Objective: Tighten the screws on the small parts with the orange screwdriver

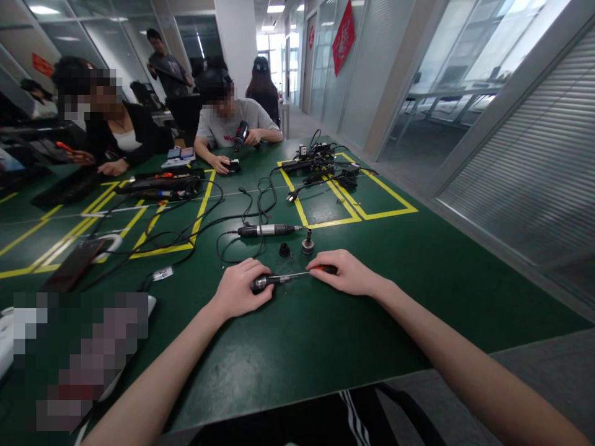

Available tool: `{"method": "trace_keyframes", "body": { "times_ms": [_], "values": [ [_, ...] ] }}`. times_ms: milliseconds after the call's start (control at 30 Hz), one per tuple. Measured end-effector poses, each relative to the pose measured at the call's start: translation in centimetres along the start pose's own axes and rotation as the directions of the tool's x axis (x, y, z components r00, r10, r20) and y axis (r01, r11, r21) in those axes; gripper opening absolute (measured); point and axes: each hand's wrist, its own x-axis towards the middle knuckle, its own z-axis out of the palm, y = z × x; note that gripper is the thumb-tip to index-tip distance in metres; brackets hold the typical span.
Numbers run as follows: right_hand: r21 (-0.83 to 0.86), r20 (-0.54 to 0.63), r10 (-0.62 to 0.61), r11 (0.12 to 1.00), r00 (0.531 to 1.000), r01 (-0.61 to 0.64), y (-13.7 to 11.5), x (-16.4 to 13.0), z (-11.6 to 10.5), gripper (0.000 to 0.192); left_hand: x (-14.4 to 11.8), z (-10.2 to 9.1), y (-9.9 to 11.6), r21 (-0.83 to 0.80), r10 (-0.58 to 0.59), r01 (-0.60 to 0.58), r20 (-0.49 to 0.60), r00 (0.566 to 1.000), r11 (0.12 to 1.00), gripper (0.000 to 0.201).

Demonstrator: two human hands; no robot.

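**Both hands on a small tool at the near edge of the green table**

I see a wide green table [325, 334] marked with yellow tape lines, running away from me toward two seated people at its far end. One of them [232, 118] holds a black drill-like tool upright. A tangle of black cables [186, 223] crosses the middle, and a power strip with plugs [316, 162] sits inside a yellow rectangle on the right.

Closer in lies a corded rotary tool [264, 230], flat and pointing right, well clear of my hands. Just beyond my hands stand two small parts — a black ring [284, 250] and a short metal chuck piece [307, 243].

My left hand [239, 288] is curled around a dark cylindrical handpiece [263, 282], fingers closed on its body, pressing it to the table. A thin screwdriver [307, 272] runs from its tip to the right, nearly level. My right hand [346, 272] pinches the screwdriver's red-and-black handle, fingers narrow and closed on it.
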Motion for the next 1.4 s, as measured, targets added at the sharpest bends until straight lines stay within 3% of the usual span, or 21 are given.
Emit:
{"method": "trace_keyframes", "body": {
  "times_ms": [100,300,533,900,1000,1133,1267,1400],
  "values": [
    [0.013,0.011,0.007,1.000,1.000,-0.007,-0.1,0.1,-0.1,0.027,-0.1,0.0,-0.1,-0.004,-0.001,0.001,-0.009,1.000,1.000,0.010],
    [0.078,-0.005,0.021,0.997,1.000,-0.021,0.1,-0.1,-0.1,0.019,-0.1,-0.2,0.0,-0.013,-0.003,0.003,0.000,1.000,1.000,0.010],
    [-0.087,0.080,0.069,0.994,0.994,-0.062,-0.1,0.0,0.3,0.029,0.0,-0.2,0.1,-0.034,-0.005,0.006,0.002,1.000,0.999,0.009],
    [-0.140,0.040,-0.011,0.990,0.999,0.017,-0.9,-0.6,0.3,0.016,0.0,-0.1,0.2,-0.051,-0.019,0.019,0.004,1.000,0.999,0.009],
    [-0.073,0.017,0.003,0.997,1.000,-0.001,-0.9,-0.7,0.2,0.022,0.0,-0.1,0.1,-0.053,-0.021,0.021,0.005,1.000,0.998,0.010],
    [0.142,-0.002,0.070,0.988,0.998,-0.069,-0.5,-0.8,0.0,0.024,-0.1,0.0,0.1,-0.050,-0.026,0.027,0.008,1.000,0.998,0.010],
    [0.352,-0.038,0.202,0.919,0.979,-0.176,0.0,-0.7,0.3,0.023,-0.1,0.1,0.0,-0.051,-0.022,0.022,0.008,1.000,0.998,0.009],
    [0.431,-0.049,0.321,0.861,0.946,-0.270,0.3,-0.3,1.0,0.036,-0.2,0.2,-0.1,-0.070,-0.034,0.034,0.002,0.999,0.997,0.009]
  ]
}}
